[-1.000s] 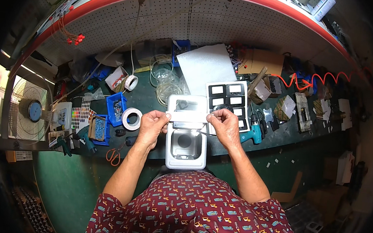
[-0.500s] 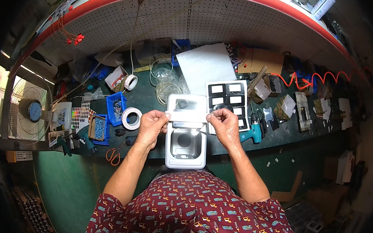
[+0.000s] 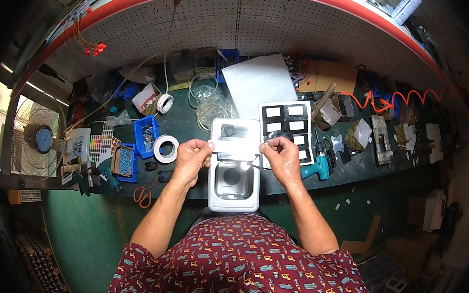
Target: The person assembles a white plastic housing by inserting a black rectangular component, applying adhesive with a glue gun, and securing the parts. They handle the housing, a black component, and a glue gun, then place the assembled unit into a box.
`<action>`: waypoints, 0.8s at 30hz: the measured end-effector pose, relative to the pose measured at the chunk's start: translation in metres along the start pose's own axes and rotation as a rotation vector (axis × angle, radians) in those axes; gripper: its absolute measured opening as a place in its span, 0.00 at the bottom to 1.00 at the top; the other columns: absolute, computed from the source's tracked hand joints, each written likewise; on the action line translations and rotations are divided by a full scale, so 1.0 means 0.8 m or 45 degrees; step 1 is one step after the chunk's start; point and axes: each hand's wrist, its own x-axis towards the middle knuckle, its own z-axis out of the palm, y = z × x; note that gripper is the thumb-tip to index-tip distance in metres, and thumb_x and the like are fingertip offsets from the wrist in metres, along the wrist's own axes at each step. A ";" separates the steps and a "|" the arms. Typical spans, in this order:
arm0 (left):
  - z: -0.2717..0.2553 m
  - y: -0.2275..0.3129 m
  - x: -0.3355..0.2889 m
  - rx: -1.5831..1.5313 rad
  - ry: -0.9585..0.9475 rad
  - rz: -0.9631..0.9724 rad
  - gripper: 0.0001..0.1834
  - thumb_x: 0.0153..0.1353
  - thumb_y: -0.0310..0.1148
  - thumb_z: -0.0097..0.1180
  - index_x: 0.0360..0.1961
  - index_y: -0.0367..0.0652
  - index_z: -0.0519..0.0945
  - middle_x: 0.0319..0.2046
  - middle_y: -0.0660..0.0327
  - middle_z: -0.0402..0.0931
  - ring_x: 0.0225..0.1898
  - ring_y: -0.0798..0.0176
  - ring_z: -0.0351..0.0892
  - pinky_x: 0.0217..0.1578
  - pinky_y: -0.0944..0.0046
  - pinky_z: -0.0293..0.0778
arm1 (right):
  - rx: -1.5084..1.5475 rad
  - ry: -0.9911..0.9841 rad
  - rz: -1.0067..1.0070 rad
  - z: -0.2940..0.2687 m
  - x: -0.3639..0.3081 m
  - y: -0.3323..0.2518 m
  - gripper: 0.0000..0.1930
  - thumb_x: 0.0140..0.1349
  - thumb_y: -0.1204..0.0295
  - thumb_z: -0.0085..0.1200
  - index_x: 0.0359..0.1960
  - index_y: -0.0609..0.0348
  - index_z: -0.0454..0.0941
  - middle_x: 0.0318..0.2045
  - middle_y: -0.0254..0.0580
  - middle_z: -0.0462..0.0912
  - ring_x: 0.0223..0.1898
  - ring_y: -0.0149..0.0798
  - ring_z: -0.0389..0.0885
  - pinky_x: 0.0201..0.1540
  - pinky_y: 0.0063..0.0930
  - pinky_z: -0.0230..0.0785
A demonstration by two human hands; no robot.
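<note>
One strip over one housing — left hand, right hand pinching ends.

Smooth plastic-looking housing, papery strip

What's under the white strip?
Under the white strip, between the left hand and right hand, is the pale housing; its openings show above and below. The part directly beneath is covered.
</note>
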 end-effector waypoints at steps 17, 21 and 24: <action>-0.002 0.012 -0.006 0.163 -0.068 0.119 0.07 0.67 0.32 0.61 0.37 0.41 0.77 0.27 0.67 0.79 0.27 0.76 0.76 0.27 0.73 0.75 | 0.316 -0.099 -0.026 -0.004 -0.012 -0.024 0.13 0.58 0.73 0.65 0.40 0.67 0.77 0.30 0.36 0.81 0.28 0.23 0.77 0.30 0.19 0.74; 0.002 0.023 -0.016 0.155 -0.060 0.225 0.06 0.68 0.31 0.59 0.39 0.41 0.77 0.29 0.67 0.79 0.28 0.76 0.76 0.28 0.73 0.76 | 0.278 -0.089 -0.205 -0.003 -0.008 -0.016 0.12 0.56 0.77 0.67 0.36 0.64 0.75 0.27 0.30 0.77 0.29 0.19 0.74 0.31 0.14 0.69; 0.009 0.031 -0.021 0.113 -0.027 0.369 0.08 0.68 0.31 0.58 0.44 0.39 0.78 0.32 0.67 0.80 0.31 0.76 0.77 0.30 0.73 0.77 | 0.299 -0.070 -0.293 -0.004 -0.018 -0.043 0.12 0.55 0.78 0.67 0.34 0.63 0.74 0.27 0.29 0.76 0.30 0.19 0.73 0.32 0.14 0.68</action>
